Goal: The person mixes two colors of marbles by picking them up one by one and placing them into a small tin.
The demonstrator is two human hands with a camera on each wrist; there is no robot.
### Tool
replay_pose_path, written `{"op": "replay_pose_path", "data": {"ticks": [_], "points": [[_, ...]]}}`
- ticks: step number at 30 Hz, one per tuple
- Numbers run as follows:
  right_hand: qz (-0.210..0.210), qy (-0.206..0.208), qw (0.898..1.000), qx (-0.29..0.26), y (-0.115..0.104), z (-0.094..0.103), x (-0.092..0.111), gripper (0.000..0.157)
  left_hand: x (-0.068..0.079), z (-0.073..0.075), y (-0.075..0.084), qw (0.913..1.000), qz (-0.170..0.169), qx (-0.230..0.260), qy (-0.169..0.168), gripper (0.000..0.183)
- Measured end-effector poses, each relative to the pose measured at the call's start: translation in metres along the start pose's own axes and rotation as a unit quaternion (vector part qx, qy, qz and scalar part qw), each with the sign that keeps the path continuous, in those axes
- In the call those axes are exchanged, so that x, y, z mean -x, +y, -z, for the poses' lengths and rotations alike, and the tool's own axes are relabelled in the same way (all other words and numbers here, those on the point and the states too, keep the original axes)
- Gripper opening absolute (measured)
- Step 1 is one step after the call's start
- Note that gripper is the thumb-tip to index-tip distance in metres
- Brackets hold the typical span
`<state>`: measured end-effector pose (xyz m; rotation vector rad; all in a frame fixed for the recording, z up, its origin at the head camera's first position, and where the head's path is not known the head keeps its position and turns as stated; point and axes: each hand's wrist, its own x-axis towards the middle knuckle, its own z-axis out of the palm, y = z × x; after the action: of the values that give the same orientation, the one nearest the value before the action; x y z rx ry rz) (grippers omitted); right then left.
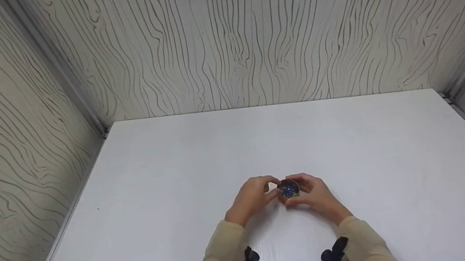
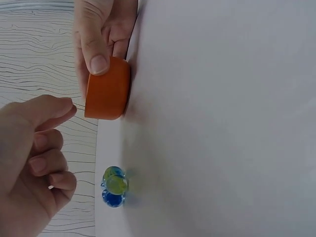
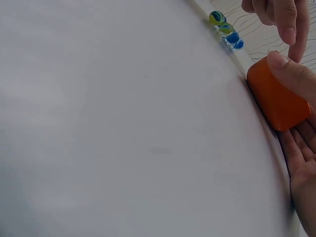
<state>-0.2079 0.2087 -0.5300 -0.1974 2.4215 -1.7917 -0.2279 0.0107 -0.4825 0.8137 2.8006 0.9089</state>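
A small orange bowl stands on the white table, its mouth upward. In the head view, blue and green glass marbles lie inside it. My right hand grips the bowl from the right, thumb on the near side and fingers round the far side. At the bowl's left rim is my left hand, index finger and thumb reaching toward it, other fingers curled in the left wrist view. No object shows between those fingertips. Several loose blue and yellow-green marbles sit together on the table beside the bowl.
The white tabletop spreads round both hands. Panels with a wood-grain line pattern enclose it at the back and sides. Black wrist-worn devices stick out inward from the beige sleeves.
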Motion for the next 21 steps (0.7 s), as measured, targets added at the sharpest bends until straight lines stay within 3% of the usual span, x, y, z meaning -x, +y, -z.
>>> {"op": "replay_pose_path", "data": {"ticks": [13,21], "points": [[-0.009,0.014,1.0,0.017,0.0,-0.002,-0.001,0.063,0.002,0.009,-0.007,0.9995,0.013,0.022,0.018,0.02],[-0.024,0.024,0.999,0.01,-0.002,-0.002,0.0,0.063,0.004,0.016,-0.012,0.9968,0.045,0.066,0.006,0.023]]}}
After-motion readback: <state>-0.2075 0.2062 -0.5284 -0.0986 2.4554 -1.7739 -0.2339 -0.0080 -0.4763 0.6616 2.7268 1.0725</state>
